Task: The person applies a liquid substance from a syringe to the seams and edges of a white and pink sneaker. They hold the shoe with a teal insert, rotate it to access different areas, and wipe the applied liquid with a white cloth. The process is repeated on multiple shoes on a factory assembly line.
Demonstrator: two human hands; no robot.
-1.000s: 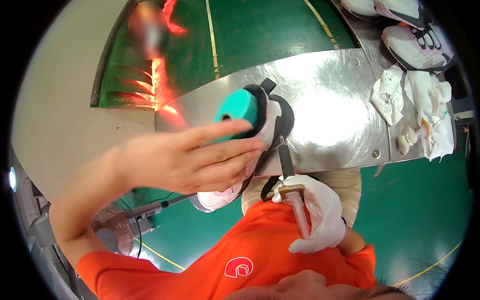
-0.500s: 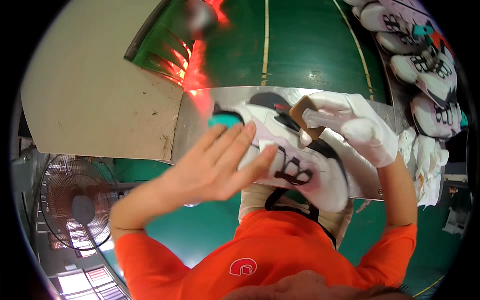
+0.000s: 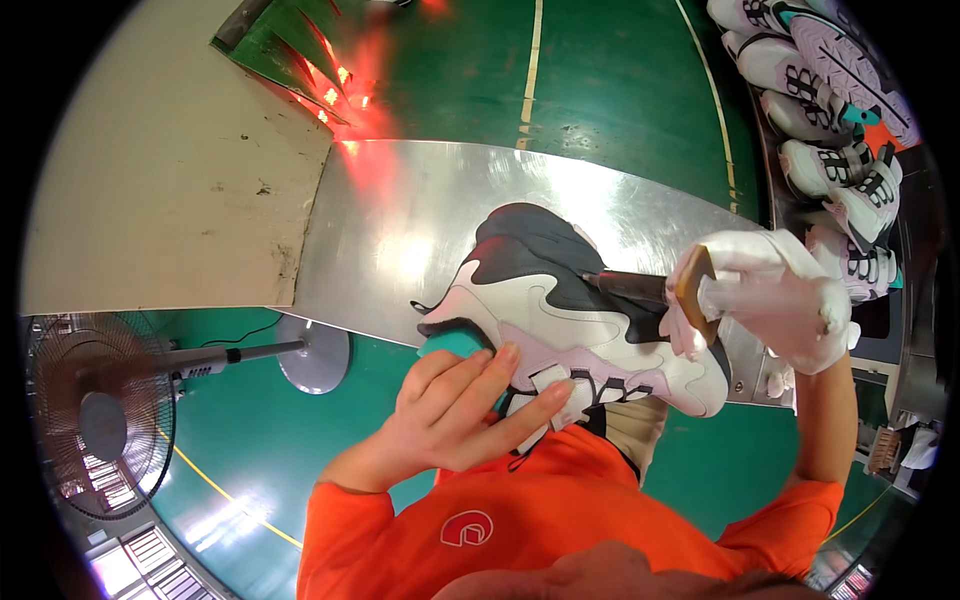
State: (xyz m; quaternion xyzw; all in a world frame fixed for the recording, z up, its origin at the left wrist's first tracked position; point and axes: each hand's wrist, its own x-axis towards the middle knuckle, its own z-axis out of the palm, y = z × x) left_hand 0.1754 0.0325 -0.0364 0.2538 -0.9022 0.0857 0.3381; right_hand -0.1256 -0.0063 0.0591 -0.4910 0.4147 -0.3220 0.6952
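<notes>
A white, black and pink sneaker (image 3: 560, 300) with a teal heel part lies on its side over the near edge of a shiny metal table (image 3: 400, 240). My left hand (image 3: 460, 415), bare, cups the sneaker's heel end from below. My right hand (image 3: 775, 295), in a white glove, is closed on a wooden-handled brush (image 3: 655, 290) whose dark end rests on the sneaker's side.
Several more sneakers (image 3: 830, 130) are lined up on a dark surface at the top right. A standing fan (image 3: 95, 420) and its round base (image 3: 315, 355) sit on the green floor at the left. A beige board (image 3: 160, 170) adjoins the table's left side.
The sneaker has turned and come down toward my chest. My left hand went from lying over it to cupping its heel end. My right hand brought the brush onto its side.
</notes>
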